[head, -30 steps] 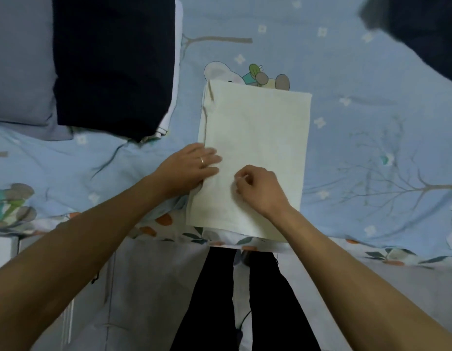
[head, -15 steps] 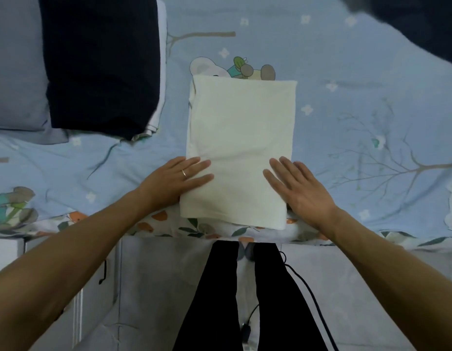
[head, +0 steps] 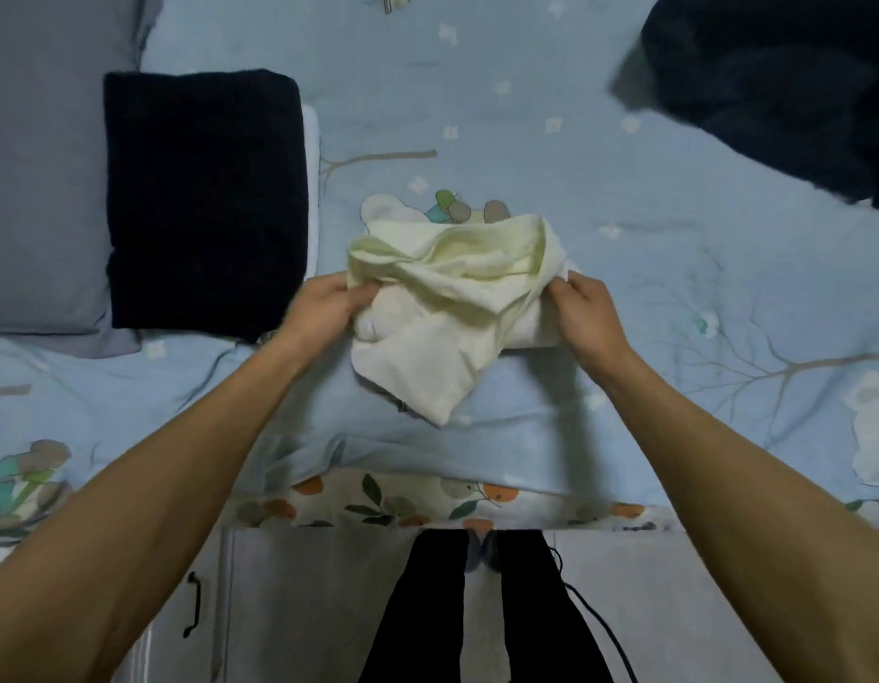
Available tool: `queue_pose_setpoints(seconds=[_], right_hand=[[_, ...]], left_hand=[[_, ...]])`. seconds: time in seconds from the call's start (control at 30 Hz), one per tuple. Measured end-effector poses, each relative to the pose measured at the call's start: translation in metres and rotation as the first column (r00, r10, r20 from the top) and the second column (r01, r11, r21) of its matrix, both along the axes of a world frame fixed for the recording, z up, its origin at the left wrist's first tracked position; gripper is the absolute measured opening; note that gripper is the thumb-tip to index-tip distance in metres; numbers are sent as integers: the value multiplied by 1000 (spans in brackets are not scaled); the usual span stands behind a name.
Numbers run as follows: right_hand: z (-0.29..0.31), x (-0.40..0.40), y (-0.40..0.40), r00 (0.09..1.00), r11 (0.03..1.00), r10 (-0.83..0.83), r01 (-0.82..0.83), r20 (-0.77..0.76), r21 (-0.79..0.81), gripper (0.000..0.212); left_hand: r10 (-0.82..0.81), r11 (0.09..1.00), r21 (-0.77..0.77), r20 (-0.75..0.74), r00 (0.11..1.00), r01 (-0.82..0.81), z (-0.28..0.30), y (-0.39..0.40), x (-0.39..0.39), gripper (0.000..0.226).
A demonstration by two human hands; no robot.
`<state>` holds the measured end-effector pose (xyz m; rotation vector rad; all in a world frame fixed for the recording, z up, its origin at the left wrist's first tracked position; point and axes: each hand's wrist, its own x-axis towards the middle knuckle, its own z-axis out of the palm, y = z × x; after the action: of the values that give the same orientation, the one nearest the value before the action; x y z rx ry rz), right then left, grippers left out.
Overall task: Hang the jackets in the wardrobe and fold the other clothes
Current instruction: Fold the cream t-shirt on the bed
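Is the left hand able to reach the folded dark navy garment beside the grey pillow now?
Probably not yet: the left hand grips the cream cloth, though the folded dark navy garment lies unobstructed nearby.

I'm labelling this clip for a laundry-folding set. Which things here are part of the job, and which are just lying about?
Part of the job:
- cream garment, gripped at its sides by left hand and right hand
- folded dark garment
- dark heap of clothing, not folded

Lying about:
- grey pillow
- blue printed bedsheet
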<state>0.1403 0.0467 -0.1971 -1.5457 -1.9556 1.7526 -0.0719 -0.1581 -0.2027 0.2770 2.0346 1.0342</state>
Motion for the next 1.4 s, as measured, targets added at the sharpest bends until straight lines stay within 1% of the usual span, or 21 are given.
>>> queue_pose_setpoints(seconds=[0.1, 0.27, 0.3, 0.37, 0.4, 0.43, 0.5, 0.53, 0.57, 0.63, 0.67, 0.7, 0.73, 0.8, 0.83, 0.9, 1.0, 1.07, 1.13, 1.23, 1.4], right_hand=[[-23, -17, 10, 988, 998, 38, -29, 148, -63, 43], [-40, -25, 11, 981, 998, 52, -57, 185, 19, 50], [-41, -26, 10, 979, 997, 56, -66, 197, 43, 53], [-42, -27, 8, 977, 993, 60, -78, 203, 84, 61], [-42, -28, 7, 976, 990, 54, -81, 213, 118, 67], [-41, -29, 5, 973, 981, 51, -91, 225, 170, 74], [-41, -32, 2, 957, 938, 93, -177, 275, 298, 87], [-40, -34, 0, 942, 899, 140, -250, 304, 359, 92], [-38, -35, -1, 926, 852, 190, -320, 325, 414, 94], [-37, -36, -1, 898, 765, 270, -419, 347, 489, 90], [-37, -36, 1, 891, 742, 290, -440, 349, 506, 84], [-37, -37, 3, 891, 736, 296, -443, 345, 513, 76], [-37, -37, 6, 895, 743, 291, -434, 338, 510, 68], [-37, -39, 14, 908, 770, 262, -400, 326, 497, 56], [-36, -40, 16, 913, 780, 246, -385, 326, 493, 53], [-36, -44, 23, 918, 807, 214, -359, 334, 468, 50], [-37, -51, 29, 921, 851, 192, -328, 339, 410, 44], [-37, -55, 32, 930, 862, 170, -300, 325, 408, 40], [-37, -57, 34, 934, 836, 158, -300, 321, 460, 34], [-38, -60, 38, 960, 843, 123, -235, 252, 484, 24], [-42, -66, 50, 996, 951, 0, -26, 86, 310, 27]], left_hand=[[96, 993, -76, 121, 988, -88, -18, 19, -5, 20], [60, 997, -42, 73, 995, -57, -25, 16, 5, 45], [38, 999, -17, 35, 999, -38, -24, 10, 9, 50], [-106, 994, -14, -253, 962, 106, -24, -7, 16, 64], [-238, 970, -58, -435, 869, 236, -23, -16, 19, 69], [-374, 918, -119, -584, 721, 379, -24, -24, 20, 71], [-597, 760, -299, -673, 437, 577, -29, -33, 27, 73], [-673, 690, -389, -656, 342, 611, -32, -34, 31, 73], [-712, 649, -448, -643, 283, 615, -34, -32, 32, 70], [-681, 663, -445, -692, 239, 601, -37, -24, 30, 53], [-618, 713, -388, -741, 263, 584, -36, -18, 29, 39], [-532, 784, -292, -771, 350, 547, -34, -12, 27, 28], [-426, 866, -174, -750, 506, 469, -32, -5, 25, 25], [-122, 988, 21, -517, 847, 156, -27, 11, 18, 22], [38, 999, 29, -357, 933, -30, -26, 19, 13, 23], [265, 957, -92, -105, 959, -275, -28, 29, 1, 21], [364, 929, -92, 44, 930, -359, -28, 30, -5, 32], [308, 949, -55, -35, 951, -309, -29, 32, -4, 45], [201, 975, -62, -179, 963, -215, -31, 34, -2, 39], [208, 967, -83, -290, 934, -241, -37, 39, -2, 40], [153, 975, -85, -415, 897, -205, -37, 49, 7, 42]])
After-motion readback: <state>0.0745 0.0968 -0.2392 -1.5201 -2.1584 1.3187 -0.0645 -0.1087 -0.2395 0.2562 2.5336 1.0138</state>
